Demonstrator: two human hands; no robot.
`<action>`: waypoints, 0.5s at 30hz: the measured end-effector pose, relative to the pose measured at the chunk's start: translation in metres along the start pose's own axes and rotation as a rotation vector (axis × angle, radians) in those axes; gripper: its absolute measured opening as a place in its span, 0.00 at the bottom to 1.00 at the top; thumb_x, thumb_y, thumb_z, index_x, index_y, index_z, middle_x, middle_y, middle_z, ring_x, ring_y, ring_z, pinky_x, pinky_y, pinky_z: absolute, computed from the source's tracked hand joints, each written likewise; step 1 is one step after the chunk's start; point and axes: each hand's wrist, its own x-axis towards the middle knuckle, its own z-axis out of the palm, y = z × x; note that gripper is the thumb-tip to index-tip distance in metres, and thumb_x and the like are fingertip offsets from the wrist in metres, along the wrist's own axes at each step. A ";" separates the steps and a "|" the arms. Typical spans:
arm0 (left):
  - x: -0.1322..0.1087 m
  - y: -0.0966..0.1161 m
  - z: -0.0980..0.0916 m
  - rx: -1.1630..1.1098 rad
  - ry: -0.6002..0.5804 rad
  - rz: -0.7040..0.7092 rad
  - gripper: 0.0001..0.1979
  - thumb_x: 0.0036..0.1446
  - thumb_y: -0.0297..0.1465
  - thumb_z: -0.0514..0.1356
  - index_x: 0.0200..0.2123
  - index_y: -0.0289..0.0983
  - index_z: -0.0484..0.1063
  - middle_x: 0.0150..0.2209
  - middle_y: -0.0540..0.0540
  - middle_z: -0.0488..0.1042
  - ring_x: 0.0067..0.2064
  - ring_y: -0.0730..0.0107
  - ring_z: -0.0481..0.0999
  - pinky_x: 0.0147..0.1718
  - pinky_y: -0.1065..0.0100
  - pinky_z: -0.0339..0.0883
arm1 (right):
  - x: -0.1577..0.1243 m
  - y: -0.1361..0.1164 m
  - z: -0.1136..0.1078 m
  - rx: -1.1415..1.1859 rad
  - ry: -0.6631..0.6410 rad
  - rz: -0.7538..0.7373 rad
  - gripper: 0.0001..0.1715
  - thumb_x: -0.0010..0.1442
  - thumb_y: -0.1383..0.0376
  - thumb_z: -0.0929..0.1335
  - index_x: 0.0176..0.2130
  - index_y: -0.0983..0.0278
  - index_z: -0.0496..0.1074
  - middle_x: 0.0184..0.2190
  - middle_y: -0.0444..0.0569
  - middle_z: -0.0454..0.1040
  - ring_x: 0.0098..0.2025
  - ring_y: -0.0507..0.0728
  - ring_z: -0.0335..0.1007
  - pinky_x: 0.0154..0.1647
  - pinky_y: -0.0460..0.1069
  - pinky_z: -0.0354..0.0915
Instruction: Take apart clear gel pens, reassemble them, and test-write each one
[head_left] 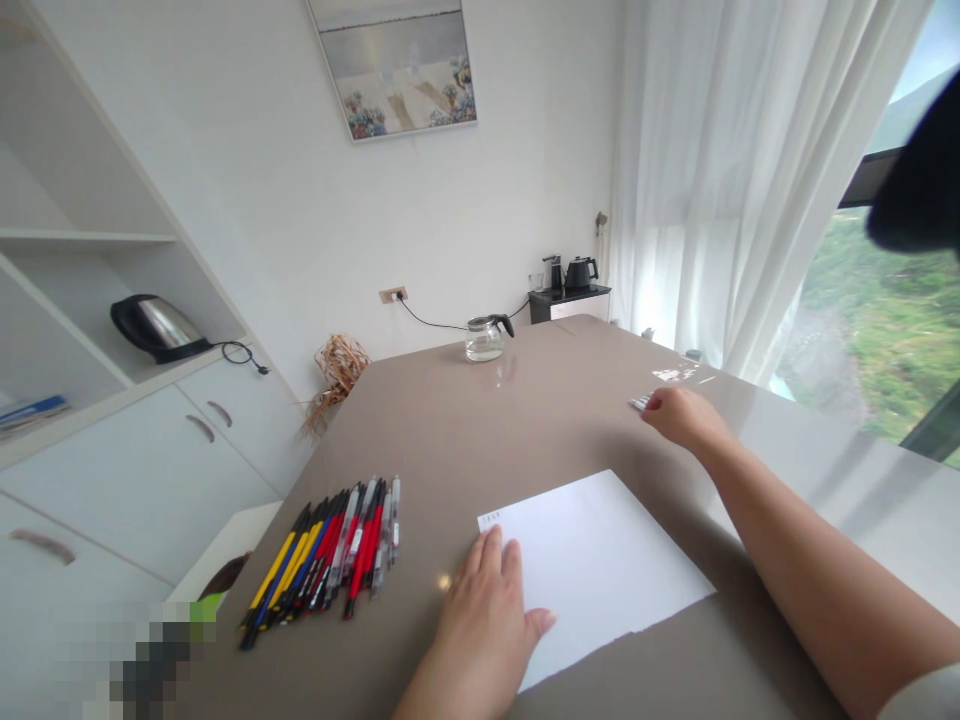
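A white sheet of paper (pixel 600 570) lies on the brown table (pixel 450 440), with small dark marks at its upper left corner. My left hand (pixel 491 610) rests flat on the sheet's left side, fingers stretched out and thumb apart. Farther away, to the right, my right hand (pixel 679 415) reaches over the table with its fingers closed around small whitish pieces (pixel 640 403), which stick out at the fingertips; what they are is too small to tell. Several pens (pixel 330 550) in yellow, blue, red, black and clear lie side by side left of my left hand.
A glass pot (pixel 484 340) with a black handle stands at the table's far edge. White scraps (pixel 675 372) lie beyond my right hand. Against the wall, a black kettle (pixel 580 272) sits on a small cabinet. Shelves holding a steel kettle (pixel 161 325) are at the left.
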 end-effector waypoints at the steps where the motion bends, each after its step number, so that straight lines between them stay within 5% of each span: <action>1: 0.000 -0.001 0.000 -0.002 0.012 0.003 0.31 0.49 0.40 0.51 0.55 0.34 0.52 0.59 0.40 0.46 0.59 0.57 0.42 0.54 0.60 0.42 | -0.006 -0.014 0.002 0.010 -0.049 -0.039 0.07 0.42 0.62 0.66 0.24 0.64 0.69 0.24 0.51 0.69 0.28 0.56 0.63 0.26 0.48 0.55; 5: -0.002 -0.003 0.002 -0.003 0.106 0.055 0.28 0.49 0.42 0.51 0.53 0.36 0.55 0.56 0.41 0.53 0.58 0.58 0.46 0.52 0.61 0.45 | -0.041 -0.067 0.017 0.107 -0.586 -0.444 0.14 0.44 0.55 0.65 0.28 0.61 0.70 0.25 0.44 0.70 0.26 0.52 0.63 0.25 0.44 0.56; 8: 0.000 -0.012 -0.003 0.018 0.189 0.072 0.26 0.49 0.42 0.50 0.51 0.40 0.57 0.50 0.43 0.61 0.53 0.59 0.56 0.48 0.63 0.51 | -0.062 -0.085 0.028 0.040 -0.884 -0.575 0.17 0.41 0.53 0.67 0.30 0.62 0.70 0.26 0.44 0.69 0.26 0.51 0.62 0.23 0.44 0.55; 15: 0.016 -0.083 -0.029 0.241 0.500 -0.391 0.17 0.53 0.39 0.47 0.39 0.39 0.68 0.37 0.41 0.69 0.40 0.59 0.67 0.37 0.62 0.58 | -0.066 -0.085 0.040 -0.073 -0.878 -0.603 0.17 0.40 0.54 0.67 0.31 0.61 0.68 0.29 0.44 0.68 0.27 0.52 0.62 0.24 0.44 0.55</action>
